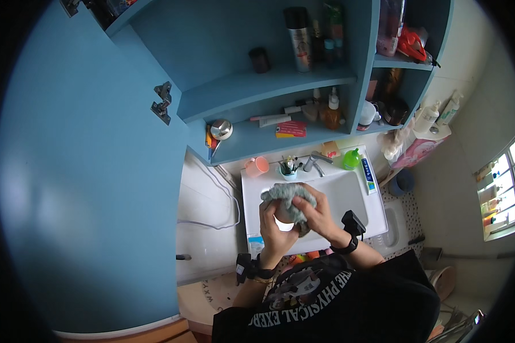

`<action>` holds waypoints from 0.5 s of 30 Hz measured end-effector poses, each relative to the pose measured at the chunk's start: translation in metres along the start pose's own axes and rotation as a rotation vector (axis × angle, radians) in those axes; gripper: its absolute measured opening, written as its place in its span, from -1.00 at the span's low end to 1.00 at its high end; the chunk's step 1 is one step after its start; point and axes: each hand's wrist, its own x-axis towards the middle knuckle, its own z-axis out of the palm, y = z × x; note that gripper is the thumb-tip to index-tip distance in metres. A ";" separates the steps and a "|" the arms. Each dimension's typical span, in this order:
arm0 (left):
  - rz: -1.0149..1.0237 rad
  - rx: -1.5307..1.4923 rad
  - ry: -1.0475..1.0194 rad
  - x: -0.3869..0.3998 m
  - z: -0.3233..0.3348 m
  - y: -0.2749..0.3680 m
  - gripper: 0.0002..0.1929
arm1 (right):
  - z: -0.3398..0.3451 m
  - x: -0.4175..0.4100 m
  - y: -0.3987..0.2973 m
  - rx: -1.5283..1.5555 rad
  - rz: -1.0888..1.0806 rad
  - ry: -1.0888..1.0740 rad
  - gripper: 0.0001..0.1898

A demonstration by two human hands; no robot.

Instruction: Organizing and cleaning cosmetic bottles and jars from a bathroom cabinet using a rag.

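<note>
In the head view, both my hands are raised over the near left part of a white washbasin (380, 216). My left hand (279, 233) grips a pale rounded object (284, 215); the cloth and my fingers cover much of it, so its kind is unclear. A grey-green fluffy cloth (289, 192) is bunched in my right hand (319, 214), pressed against the top and right side of that object. Behind my hands, a pink mug (256, 166) and a light blue cup (288, 175) of slim items stand on the basin's back ledge, left of the metal faucet (315, 160).
A blue wall cabinet (266, 92) overhangs the basin, its large door (90, 180) swung out to the left. Its shelves hold a spray can (299, 40), tubes and bottles. On the basin's right side are a green bottle (351, 159) and a toothpaste tube (368, 173).
</note>
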 end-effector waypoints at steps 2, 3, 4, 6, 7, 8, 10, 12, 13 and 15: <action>0.015 -0.036 -0.010 0.001 -0.003 0.005 -0.26 | -0.006 0.012 0.006 0.146 0.099 0.028 -0.75; -0.063 -0.231 -0.027 -0.006 -0.002 -0.003 -0.24 | -0.009 0.018 0.006 0.291 0.198 0.054 -0.76; -0.076 -0.346 -0.025 -0.006 -0.003 0.001 -0.23 | -0.012 0.024 0.003 0.160 0.169 0.075 -0.72; -0.090 -0.468 -0.032 -0.002 -0.006 0.010 -0.22 | -0.020 0.027 0.010 0.424 0.255 0.088 -0.69; -0.044 -0.410 -0.027 0.000 -0.007 0.012 -0.22 | -0.023 0.027 0.012 0.685 0.333 0.088 -0.65; 0.004 -0.353 -0.022 0.002 -0.007 0.013 -0.23 | -0.026 0.025 0.012 0.711 0.256 0.102 -0.58; -0.006 -0.317 -0.012 0.002 -0.012 0.011 -0.22 | -0.027 0.017 0.005 0.639 0.146 0.122 -0.57; -0.024 -0.271 0.015 -0.001 -0.014 0.006 -0.22 | -0.029 0.004 -0.009 0.474 0.003 0.079 -0.58; -0.025 -0.268 0.014 -0.002 -0.016 0.006 -0.22 | -0.024 0.001 -0.018 0.477 0.003 0.079 -0.58; -0.016 -0.060 -0.002 -0.001 -0.017 0.006 -0.24 | -0.012 -0.001 -0.035 -0.290 -0.484 -0.092 -0.57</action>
